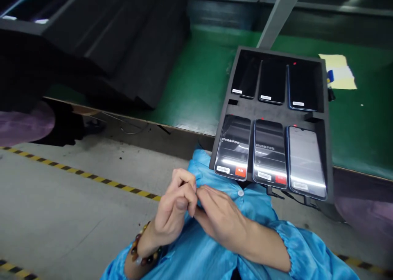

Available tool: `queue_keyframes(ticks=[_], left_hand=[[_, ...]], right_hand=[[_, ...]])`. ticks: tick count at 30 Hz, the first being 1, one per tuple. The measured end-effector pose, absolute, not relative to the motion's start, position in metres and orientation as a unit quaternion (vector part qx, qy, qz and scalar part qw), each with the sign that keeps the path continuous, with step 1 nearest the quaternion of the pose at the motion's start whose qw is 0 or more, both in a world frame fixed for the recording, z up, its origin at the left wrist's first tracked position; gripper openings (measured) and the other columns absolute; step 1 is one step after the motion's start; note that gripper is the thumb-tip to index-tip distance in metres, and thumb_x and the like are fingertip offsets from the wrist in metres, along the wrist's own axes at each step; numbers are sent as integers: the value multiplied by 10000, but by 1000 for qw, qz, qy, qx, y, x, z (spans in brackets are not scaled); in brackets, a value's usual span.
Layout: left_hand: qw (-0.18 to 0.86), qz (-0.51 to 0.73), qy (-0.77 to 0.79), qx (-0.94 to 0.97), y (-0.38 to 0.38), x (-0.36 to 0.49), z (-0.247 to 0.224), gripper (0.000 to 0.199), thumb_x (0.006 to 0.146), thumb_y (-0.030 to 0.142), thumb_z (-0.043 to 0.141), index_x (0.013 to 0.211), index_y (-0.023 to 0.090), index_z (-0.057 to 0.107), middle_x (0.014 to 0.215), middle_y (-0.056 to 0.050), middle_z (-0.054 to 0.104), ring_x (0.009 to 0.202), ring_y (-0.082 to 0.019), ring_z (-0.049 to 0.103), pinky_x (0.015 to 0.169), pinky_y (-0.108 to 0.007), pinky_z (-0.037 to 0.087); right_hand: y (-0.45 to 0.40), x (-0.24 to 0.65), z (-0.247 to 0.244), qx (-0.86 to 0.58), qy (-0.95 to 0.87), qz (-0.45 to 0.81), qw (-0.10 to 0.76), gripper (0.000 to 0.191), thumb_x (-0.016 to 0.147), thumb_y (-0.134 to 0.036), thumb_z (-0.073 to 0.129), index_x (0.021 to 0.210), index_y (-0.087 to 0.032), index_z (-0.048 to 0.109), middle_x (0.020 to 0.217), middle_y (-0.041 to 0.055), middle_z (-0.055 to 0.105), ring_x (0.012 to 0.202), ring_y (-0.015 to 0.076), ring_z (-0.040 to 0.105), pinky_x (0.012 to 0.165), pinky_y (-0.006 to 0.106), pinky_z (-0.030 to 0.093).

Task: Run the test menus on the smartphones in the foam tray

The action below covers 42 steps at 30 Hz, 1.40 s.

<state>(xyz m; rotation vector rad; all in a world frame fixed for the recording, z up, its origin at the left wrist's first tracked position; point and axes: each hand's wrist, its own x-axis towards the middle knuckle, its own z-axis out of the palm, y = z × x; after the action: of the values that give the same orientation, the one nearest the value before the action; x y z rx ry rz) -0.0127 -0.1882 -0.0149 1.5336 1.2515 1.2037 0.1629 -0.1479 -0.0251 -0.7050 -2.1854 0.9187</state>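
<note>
Black tray point(267, 110) of phones point(268, 153) lies just beyond the right hand point(222, 216).

Six flat, rectangular, glass-faced smartphones point(272, 81) lay in one black rectangular tray point(270, 111), three in the far row and three in the near row. They bore six small white rectangular labels point(265, 98), one apiece, and two near screens showed one red square point(240, 172) each. There were two bare hands, one left hand point(176, 206) and one right hand point(222, 218), one multicoloured beaded bracelet point(144, 247), one green smooth-topped counter point(196, 87) and one yellow paper sheet point(333, 61).
</note>
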Motion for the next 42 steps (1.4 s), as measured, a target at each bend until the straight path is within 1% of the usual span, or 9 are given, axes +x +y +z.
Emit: queue_keyframes(ticks=[4, 6, 8, 10, 14, 18, 25, 33, 42], left_hand=[[422, 472, 475, 611, -159, -14, -19, 527, 1131, 591, 347, 960, 232, 693, 1060, -94, 584, 1023, -240, 559, 886, -398, 494], [383, 483, 468, 633, -129, -17, -17, 492, 1139, 567, 343, 1121, 244, 714, 1111, -100, 636, 1082, -259, 588, 956, -435, 488], [315, 456, 464, 690, -94, -18, -12, 408, 1149, 492, 388, 1160, 250, 716, 1130, -87, 697, 1128, -257, 618, 1036, -459, 457], [276, 414, 462, 734, -60, -15, -6, 379, 1154, 460, 396, 1176, 252, 711, 1169, -74, 733, 1159, -247, 634, 1065, -458, 442], [212, 324, 480, 787, -6, 0, -1, 370, 1154, 450, 411, 1187, 253, 723, 1278, -55, 747, 1197, -244, 612, 1079, -450, 408], [167, 274, 483, 815, 20, 13, -5, 369, 1142, 464, 453, 1252, 245, 728, 1317, -54, 755, 1236, -272, 574, 1155, -488, 338], [155, 246, 494, 819, 36, 22, -9, 461, 1132, 522, 440, 1158, 221, 788, 1171, -80, 783, 1201, -320, 531, 1124, -532, 348], [168, 268, 489, 813, 37, 25, -15, 554, 1126, 571, 426, 915, 218, 797, 1004, -79, 766, 1188, -328, 517, 1114, -556, 337], [173, 289, 497, 799, 36, 24, -24, 555, 1135, 551, 389, 974, 255, 831, 1007, -74, 767, 1172, -315, 500, 1101, -575, 341]], right_hand=[[-148, 186, -17, -286, -842, 343, 302, 162, 1148, -245, 432, 1120, -184, 580, 863, 25, 693, 748, 148, 673, 660, 255, 538], [-147, 204, -8, -306, -857, 316, 268, 189, 1158, -263, 407, 1201, -197, 579, 888, 14, 707, 758, 146, 691, 653, 252, 535], [-148, 221, 1, -346, -866, 280, 226, 256, 1173, -335, 360, 1227, -214, 579, 931, 19, 725, 789, 154, 713, 650, 263, 536], [-149, 232, 6, -384, -868, 247, 194, 306, 1179, -392, 323, 1196, -228, 582, 936, 16, 723, 797, 160, 721, 636, 274, 524], [-149, 235, 4, -416, -872, 187, 179, 314, 1184, -314, 310, 1041, -240, 580, 810, -19, 655, 671, 140, 666, 557, 283, 440], [-145, 231, -1, -428, -874, 139, 186, 324, 1184, -323, 354, 1009, -221, 607, 768, -26, 622, 631, 122, 643, 527, 296, 382], [-140, 235, -4, -438, -873, 137, 165, 353, 1183, -346, 389, 1010, -208, 664, 749, -32, 630, 533, 94, 610, 477, 322, 290], [-145, 232, -6, -478, -849, 154, 165, 306, 1162, -390, 454, 1064, -230, 695, 824, -34, 735, 525, 111, 665, 468, 333, 299], [-144, 230, -9, -501, -824, 204, 170, 327, 1163, -385, 439, 1099, -232, 721, 834, -30, 755, 641, 147, 757, 491, 321, 351]])
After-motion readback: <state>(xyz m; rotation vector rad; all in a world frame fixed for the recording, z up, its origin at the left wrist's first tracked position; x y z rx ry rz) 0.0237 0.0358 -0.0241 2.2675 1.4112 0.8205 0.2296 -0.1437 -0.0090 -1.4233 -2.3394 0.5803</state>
